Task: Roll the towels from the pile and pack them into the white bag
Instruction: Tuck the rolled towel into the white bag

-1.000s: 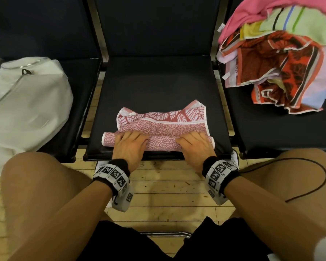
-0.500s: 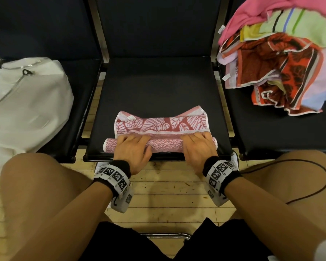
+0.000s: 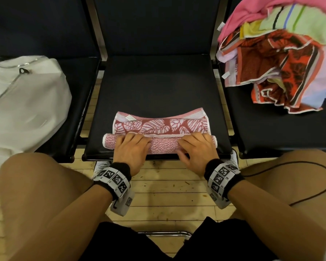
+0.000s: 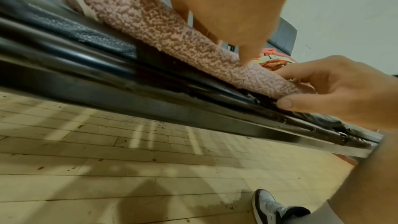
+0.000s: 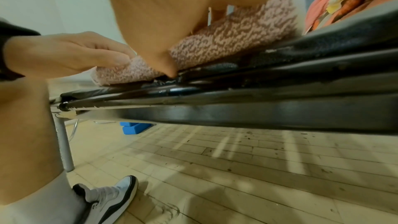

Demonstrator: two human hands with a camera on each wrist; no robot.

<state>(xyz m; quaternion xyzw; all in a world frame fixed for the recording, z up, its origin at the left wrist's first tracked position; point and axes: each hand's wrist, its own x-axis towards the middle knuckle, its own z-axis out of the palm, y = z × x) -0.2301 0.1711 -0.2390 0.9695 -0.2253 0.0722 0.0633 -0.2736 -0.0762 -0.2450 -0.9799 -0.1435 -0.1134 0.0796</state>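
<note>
Pink terry, half rolled: the towel (image 3: 159,127) lies on the middle seat (image 3: 158,87), its roll at the near edge and a leaf-patterned flap still flat beyond it. Left hand (image 3: 131,150) and right hand (image 3: 195,150) both lie over the roll, fingers curved across its top and thumbs tucked at its near side, so each grip is wrapped on the towel. To roll well from here, I judge both hands should push forward evenly, keeping the ends level so the roll does not cone, and pressing down lightly to keep it tight until the far hem (image 3: 177,114) is taken up. The bag (image 3: 24,102) waits on the left seat; whether its zip is open I cannot tell. The pile (image 3: 282,59) on the right seat holds plenty more.
</note>
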